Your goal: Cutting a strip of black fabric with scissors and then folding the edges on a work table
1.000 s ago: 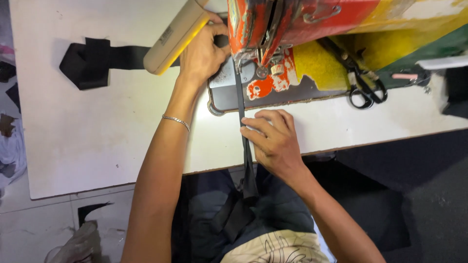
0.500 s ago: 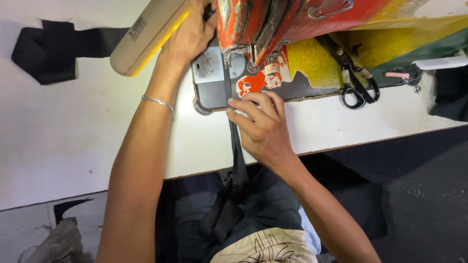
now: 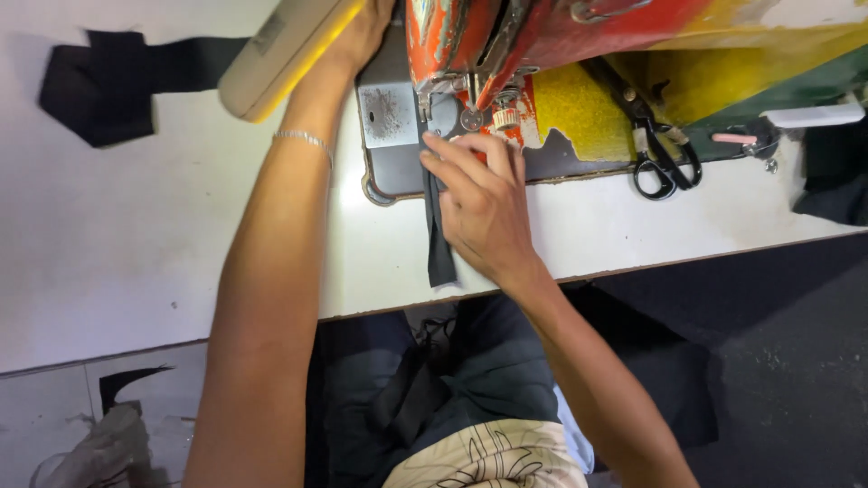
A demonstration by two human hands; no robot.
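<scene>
the narrow black fabric strap [image 3: 438,230] lies flat on the white table [image 3: 136,244], running from under the needle area of the worn red and orange sewing machine [image 3: 506,36] back toward the table's near edge, where its loose tail end stops just short of the drop. the right hand [image 3: 484,203] rests on the strap with fingers spread and pressed down flat, not clenched, fingertips just beside the presser foot on the grey metal bed plate [image 3: 389,117]. the left hand [image 3: 362,36] reaches behind the machine head; its fingers are hidden, so i cannot tell whether they grip anything. judging by how little strap remains in front of the needle, the stitching looks near its end, with only the short tail left to feed. a wider black fabric piece [image 3: 108,81] lies well apart at the far left, beside a cream and yellow bar [image 3: 280,54]. black-handled scissors [image 3: 665,158] sit untouched on the right.
</scene>
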